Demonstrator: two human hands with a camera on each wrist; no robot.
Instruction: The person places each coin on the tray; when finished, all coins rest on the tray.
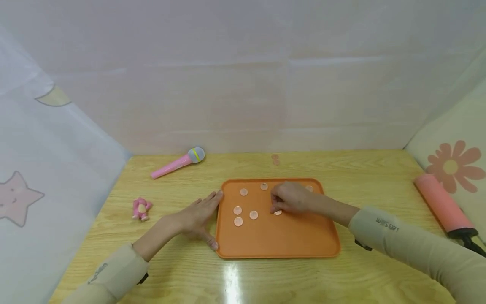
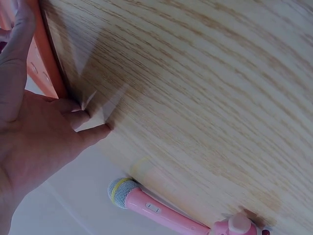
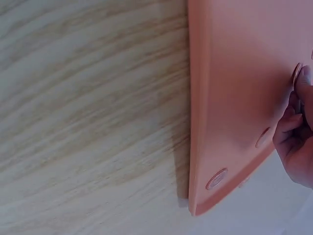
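Note:
An orange tray (image 1: 277,240) lies in the middle of the wooden table with several copper coins on it, such as one coin (image 1: 253,215) left of centre. My right hand (image 1: 277,207) reaches over the tray with its fingers curled down, pinching a coin (image 1: 278,213). The right wrist view shows those fingertips (image 3: 304,76) on that coin (image 3: 297,73), with other coins (image 3: 216,178) near the tray's corner. My left hand (image 1: 203,213) lies flat on the table, fingers straight, pressed against the tray's left edge (image 2: 49,68).
A pink toy microphone (image 1: 178,163) lies at the back left and a small pink figure (image 1: 141,208) at the left. A pink pump (image 1: 442,205) rests at the right edge. Two coins (image 1: 275,159) lie on the table beyond the tray. Cloth walls surround the table.

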